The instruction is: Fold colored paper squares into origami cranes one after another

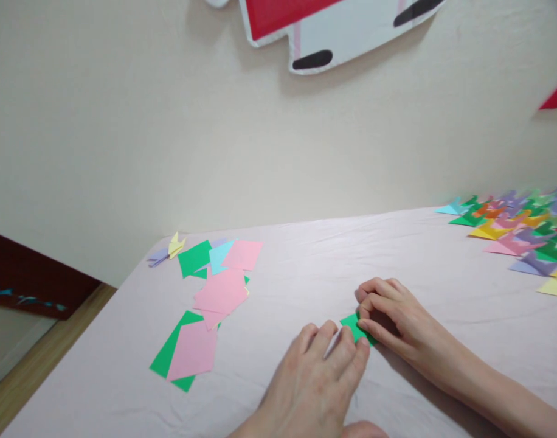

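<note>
A small piece of green paper (352,327) lies on the cloth in front of me, partly covered by my fingers. My left hand (315,371) comes in from below, its bent fingertips pressing the near edge of the paper down; its thumb is mostly hidden below. On the other side, my right hand (394,316) is closed, thumb and curled fingers together at the right edge of the green paper. Whether that edge is folded is hidden by the fingers.
Pink squares (194,350), green squares (194,258) and a light blue sheet (219,255) lie loosely at left. Beyond them sit a yellow folded piece (176,244) and a purple one (159,257). Many coloured folded paper birds (511,243) crowd the far right. A wall (214,152) borders the table.
</note>
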Demonstrator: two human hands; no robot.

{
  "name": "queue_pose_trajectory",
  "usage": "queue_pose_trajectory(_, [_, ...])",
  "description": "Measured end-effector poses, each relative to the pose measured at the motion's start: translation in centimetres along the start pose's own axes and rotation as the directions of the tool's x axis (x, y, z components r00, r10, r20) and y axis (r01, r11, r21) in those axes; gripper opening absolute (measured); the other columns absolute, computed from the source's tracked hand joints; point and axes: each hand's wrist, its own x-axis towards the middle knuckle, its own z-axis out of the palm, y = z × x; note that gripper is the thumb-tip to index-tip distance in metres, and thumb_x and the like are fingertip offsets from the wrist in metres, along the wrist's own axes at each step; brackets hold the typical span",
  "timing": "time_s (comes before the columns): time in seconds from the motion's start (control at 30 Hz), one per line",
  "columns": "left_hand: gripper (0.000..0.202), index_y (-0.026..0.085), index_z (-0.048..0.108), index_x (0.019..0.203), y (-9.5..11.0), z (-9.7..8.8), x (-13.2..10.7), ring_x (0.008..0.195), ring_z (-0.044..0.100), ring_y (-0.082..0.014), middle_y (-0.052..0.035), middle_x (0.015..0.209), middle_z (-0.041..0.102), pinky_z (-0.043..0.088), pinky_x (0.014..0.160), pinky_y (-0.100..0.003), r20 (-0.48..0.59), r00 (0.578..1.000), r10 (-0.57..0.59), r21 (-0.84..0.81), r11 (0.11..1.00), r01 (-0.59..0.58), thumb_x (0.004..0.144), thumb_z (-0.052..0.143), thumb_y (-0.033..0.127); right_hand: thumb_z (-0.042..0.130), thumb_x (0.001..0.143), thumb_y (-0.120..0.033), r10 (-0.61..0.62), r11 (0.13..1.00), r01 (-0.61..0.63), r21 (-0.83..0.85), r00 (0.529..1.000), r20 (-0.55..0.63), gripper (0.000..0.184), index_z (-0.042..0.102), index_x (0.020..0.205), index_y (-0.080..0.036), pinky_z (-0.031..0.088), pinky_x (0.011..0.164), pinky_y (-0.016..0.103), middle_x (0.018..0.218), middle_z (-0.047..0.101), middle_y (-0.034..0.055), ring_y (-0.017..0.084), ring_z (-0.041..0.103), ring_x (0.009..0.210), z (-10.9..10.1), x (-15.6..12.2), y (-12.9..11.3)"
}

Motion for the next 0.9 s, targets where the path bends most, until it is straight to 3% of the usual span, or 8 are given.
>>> queue_pose_trajectory(0.37, [0.08,0.014,0.057,0.128,-0.1,0.9,0.9,0.112,0.051,-0.0261,-0.0089,0.118,0.064,0.041,0.096,-0.039,-0.015,1.0,0.009,0.058,0.998,-0.008,0.086,0.037,0.078,0.05,0.094,-0.034,0.048,0.986,-0.057,0.158,0.997,0.061,0.019,0.06,0.081,-0.025,0.045,0.088,0.041,0.096,0.057,0.0053,0.025,0.052,0.099,-1.5,-0.2,0.5])
queue_pose_trajectory(0.57, [0.073,0.014,0.06,0.12,-0.3,1.5,0.9,0.106,0.052,-0.0244,-0.0068,0.116,0.063,0.041,0.092,-0.037,-0.201,0.978,0.064,0.148,0.988,-0.034,0.091,0.032,0.074,0.059,0.087,-0.026,0.05,0.998,-0.052,0.037,0.997,0.051,0.013,0.061,0.075,-0.024,0.043,0.084,0.041,0.094,0.058,0.0048,0.025,0.051,0.094,-0.8,-0.1,0.3])
queue_pose_trajectory(0.63, [0.07,0.015,0.061,0.119,-0.3,1.8,0.9,0.104,0.052,-0.0241,-0.0071,0.116,0.063,0.041,0.091,-0.036,-0.219,0.974,0.065,0.162,0.986,-0.029,0.093,0.029,0.072,0.058,0.086,-0.024,0.063,0.998,-0.064,0.02,0.997,0.035,0.013,0.06,0.074,-0.024,0.043,0.082,0.041,0.093,0.058,0.0051,0.025,0.051,0.092,-0.6,-0.1,0.3])
queue_pose_trajectory(0.9, [0.036,0.017,0.055,0.126,-0.3,2.8,0.7,0.107,0.053,-0.0231,-0.0071,0.116,0.063,0.044,0.088,-0.034,-0.201,0.978,0.062,0.23,0.973,-0.014,0.101,0.039,0.037,0.054,0.087,-0.023,0.064,0.998,-0.064,0.015,0.998,0.01,0.007,0.057,0.081,-0.025,0.044,0.083,0.043,0.094,0.06,0.0062,0.025,0.052,0.091,-0.4,-0.2,0.5])
